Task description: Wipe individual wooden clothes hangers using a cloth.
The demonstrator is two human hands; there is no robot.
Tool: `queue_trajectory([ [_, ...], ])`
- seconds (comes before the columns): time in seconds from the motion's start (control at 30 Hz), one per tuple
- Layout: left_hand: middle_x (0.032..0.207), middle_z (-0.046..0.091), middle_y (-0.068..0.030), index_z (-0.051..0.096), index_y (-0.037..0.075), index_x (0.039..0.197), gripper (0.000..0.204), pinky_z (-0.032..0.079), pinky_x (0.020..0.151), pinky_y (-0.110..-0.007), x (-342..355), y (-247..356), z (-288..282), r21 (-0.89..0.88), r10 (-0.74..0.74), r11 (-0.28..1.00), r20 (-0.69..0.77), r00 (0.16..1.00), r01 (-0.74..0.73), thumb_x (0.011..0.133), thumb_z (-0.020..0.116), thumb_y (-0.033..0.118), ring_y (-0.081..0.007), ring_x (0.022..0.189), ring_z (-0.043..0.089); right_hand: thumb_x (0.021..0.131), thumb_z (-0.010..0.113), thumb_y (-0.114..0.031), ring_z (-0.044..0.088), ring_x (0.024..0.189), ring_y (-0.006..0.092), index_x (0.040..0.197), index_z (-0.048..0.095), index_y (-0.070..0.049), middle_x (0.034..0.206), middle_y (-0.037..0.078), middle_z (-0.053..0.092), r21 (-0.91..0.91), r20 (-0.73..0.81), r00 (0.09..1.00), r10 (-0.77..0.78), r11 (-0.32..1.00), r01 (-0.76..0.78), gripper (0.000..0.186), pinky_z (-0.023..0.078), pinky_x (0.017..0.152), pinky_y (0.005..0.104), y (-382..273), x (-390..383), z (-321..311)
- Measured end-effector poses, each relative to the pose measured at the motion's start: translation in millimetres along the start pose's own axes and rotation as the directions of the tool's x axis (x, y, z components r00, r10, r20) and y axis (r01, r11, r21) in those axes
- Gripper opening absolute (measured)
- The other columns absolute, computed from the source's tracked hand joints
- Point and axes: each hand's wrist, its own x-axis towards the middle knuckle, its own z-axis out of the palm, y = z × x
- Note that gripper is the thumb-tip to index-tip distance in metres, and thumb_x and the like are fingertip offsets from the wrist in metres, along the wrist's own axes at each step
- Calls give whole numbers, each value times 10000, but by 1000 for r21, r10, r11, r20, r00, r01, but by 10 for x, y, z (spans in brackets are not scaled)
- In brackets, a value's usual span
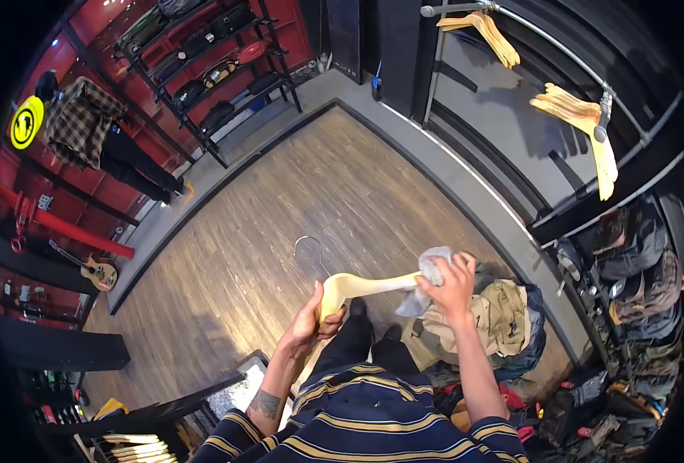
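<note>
A pale wooden clothes hanger [369, 285] with a metal hook [308, 248] is held up in front of my body, over the floor. My left hand [311, 320] is closed around one of its arms, thumb on the near side of the bend. At the end of the other arm, my right hand [452, 287] presses a whitish-grey cloth [435, 266] against the wood. Part of the cloth hangs down below the hanger, and the fingers hide some of it.
Folded beige and dark clothes [504, 316] lie on the wood floor [280, 208] at my right. More wooden hangers [577, 108] hang from a metal rail [550, 35] at the upper right. Piled garments [643, 309] line the right side. A black shelf [211, 69] stands far left, near a guitar [99, 274].
</note>
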Motion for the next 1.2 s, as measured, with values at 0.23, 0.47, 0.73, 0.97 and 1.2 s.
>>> queue_trajectory([
  [0.23,636,405,20,546,73,1025,712,253,398,-221,-104,-22,-163,138,-105,986,111,988,89,1004,208,699,-65,432,291,939,593,-140,650,771,359,850,694,34,763,184,657,61,-164,952,260,966,-253,219,355,1152,519,-426,-423,57],
  [0.47,737,587,-42,578,25,1124,696,446,561,-269,-153,-52,-277,248,-75,969,249,966,11,1057,188,597,-119,580,497,924,631,-191,684,713,285,887,713,-27,808,138,717,54,-79,979,188,981,-184,186,359,1144,506,-1469,-483,264],
  [0.73,1046,682,-66,565,44,1309,617,526,825,-311,-292,117,-461,32,-133,991,31,991,132,1075,266,531,-161,906,651,883,620,-254,447,1346,372,1470,406,-34,1402,252,499,182,116,978,172,964,-192,663,201,1194,546,-2235,-403,555],
  [0.97,1092,675,-55,604,29,1296,653,478,854,-306,-313,71,-751,467,-23,883,-33,999,36,1070,289,554,-123,923,588,886,663,-269,518,1260,401,1514,305,-26,1304,261,562,196,385,920,68,968,-154,763,368,1103,474,-2153,-341,272],
  [1.2,1169,648,-83,585,11,1330,690,459,896,-298,-211,28,-190,587,-22,807,-84,996,67,1068,271,567,-134,1032,567,777,730,-148,597,1007,327,1495,436,-145,1107,129,649,119,312,946,91,984,-134,776,498,884,412,-1813,-467,-24],
])
